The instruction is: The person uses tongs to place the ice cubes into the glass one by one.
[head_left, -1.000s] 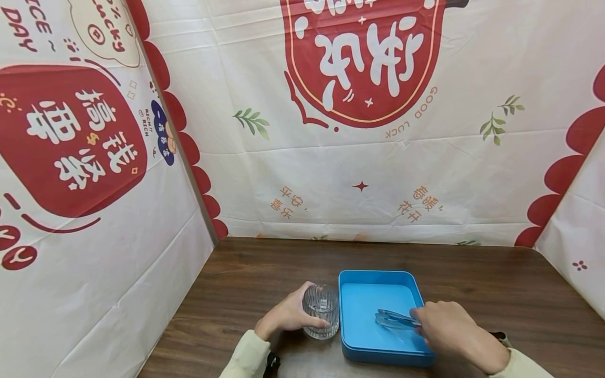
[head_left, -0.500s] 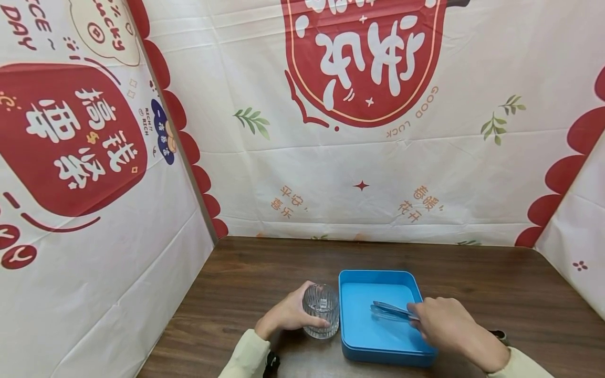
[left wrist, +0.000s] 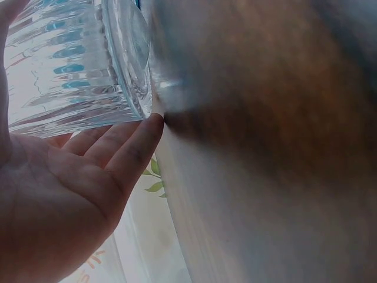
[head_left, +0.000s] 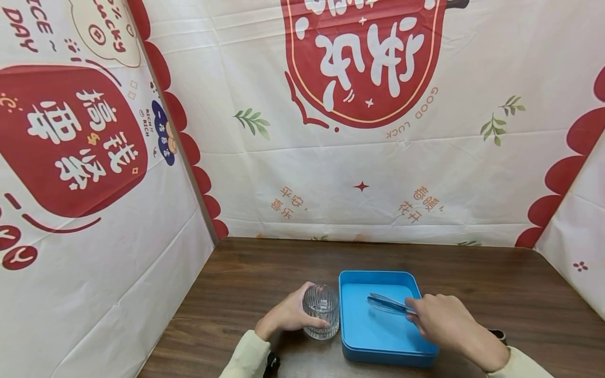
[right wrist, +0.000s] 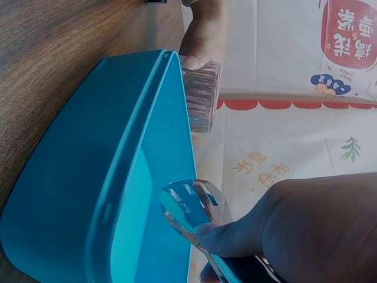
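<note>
My left hand [head_left: 282, 315] grips a clear ribbed glass [head_left: 323, 311] that stands on the table, thumb on the near side and fingers round the far side. In the left wrist view the fingers lie along the wall of the glass [left wrist: 65, 71], close to its base. A blue square tray [head_left: 361, 333] is just right of the glass. Over the tray, my right hand [head_left: 446, 321] holds a pair of metal tongs [head_left: 388, 304], tips pointing left. The right wrist view shows the slotted tong heads [right wrist: 179, 203] beside the tray wall [right wrist: 65, 171]; nothing is visible between them.
The dark wooden table [head_left: 264, 262] stretches behind and to both sides of the tray. White printed cloth [head_left: 326, 168] hangs at the back edge, with more cloth along the left and right sides.
The right hand has raised the tongs slightly and shifted them left and farther back over the tray. Left hand and glass look the same.
</note>
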Available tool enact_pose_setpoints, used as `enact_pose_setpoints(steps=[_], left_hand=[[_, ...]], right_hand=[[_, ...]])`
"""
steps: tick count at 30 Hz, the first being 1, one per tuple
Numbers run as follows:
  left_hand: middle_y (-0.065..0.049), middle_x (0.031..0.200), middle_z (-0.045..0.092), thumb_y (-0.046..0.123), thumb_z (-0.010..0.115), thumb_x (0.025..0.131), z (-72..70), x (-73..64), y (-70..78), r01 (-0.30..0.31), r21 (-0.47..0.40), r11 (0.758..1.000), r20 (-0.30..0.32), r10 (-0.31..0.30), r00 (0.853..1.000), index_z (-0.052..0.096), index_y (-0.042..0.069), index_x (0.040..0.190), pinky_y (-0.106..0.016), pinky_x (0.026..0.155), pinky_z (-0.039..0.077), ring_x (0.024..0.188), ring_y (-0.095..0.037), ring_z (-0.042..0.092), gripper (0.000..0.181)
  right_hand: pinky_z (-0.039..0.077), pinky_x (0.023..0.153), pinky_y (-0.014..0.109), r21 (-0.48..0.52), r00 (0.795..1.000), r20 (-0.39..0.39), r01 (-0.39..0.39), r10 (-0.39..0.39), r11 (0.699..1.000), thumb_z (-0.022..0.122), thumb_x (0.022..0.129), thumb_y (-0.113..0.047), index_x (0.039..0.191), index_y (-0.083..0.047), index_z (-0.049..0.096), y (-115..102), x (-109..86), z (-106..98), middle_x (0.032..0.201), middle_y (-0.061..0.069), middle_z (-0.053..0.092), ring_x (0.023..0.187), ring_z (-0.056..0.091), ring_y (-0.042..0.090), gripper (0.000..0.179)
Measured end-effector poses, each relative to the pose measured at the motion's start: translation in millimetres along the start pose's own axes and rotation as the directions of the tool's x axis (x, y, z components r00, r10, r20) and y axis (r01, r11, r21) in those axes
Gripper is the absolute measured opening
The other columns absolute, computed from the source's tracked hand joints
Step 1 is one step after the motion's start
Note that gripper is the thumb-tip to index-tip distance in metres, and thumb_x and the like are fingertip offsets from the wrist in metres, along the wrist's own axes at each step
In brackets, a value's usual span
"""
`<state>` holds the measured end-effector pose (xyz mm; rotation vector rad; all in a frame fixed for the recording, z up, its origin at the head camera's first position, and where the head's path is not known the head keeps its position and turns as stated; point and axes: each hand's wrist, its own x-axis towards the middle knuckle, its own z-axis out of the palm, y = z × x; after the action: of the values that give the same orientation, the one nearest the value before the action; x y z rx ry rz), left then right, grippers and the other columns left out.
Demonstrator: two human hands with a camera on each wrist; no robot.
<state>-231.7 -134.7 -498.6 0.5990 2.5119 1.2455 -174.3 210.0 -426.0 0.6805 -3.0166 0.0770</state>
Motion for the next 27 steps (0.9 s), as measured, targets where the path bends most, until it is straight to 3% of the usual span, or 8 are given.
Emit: enact_pose_setpoints(steps=[20,27], left_hand=[[0.005,0.112,0.059,0.042,0.088,0.072,0.8,-0.3,-1.5,0.006,-0.001,1.0,0.0,-0.006,1.0,0.044,0.023,0.135,-0.033,0.083,0.052,0.095,-0.01,0.058,0.078],[0.004,0.112,0.059,0.041,0.088,0.072,0.0,-0.2,0.0,0.004,0.002,1.0,0.001,-0.004,1.0,0.044,0.021,0.134,-0.033,0.083,0.052,0.095,-0.011,0.059,0.078]], right_hand=[[0.034,0.043,0.024,-0.029,0.998,-0.06,0.007,-0.009,1.0,0.072,0.089,-0.031,0.099,-0.017,0.068,-1,1.4,-14,0.058,-0.007,0.045,0.048,0.041,0.007,0.018],[0.033,0.042,0.024,-0.032,0.997,-0.08,0.014,-0.017,0.999,0.072,0.089,-0.031,0.094,-0.018,0.065,-1,2.7,-18,0.058,-0.008,0.044,0.047,0.04,0.007,0.015]])
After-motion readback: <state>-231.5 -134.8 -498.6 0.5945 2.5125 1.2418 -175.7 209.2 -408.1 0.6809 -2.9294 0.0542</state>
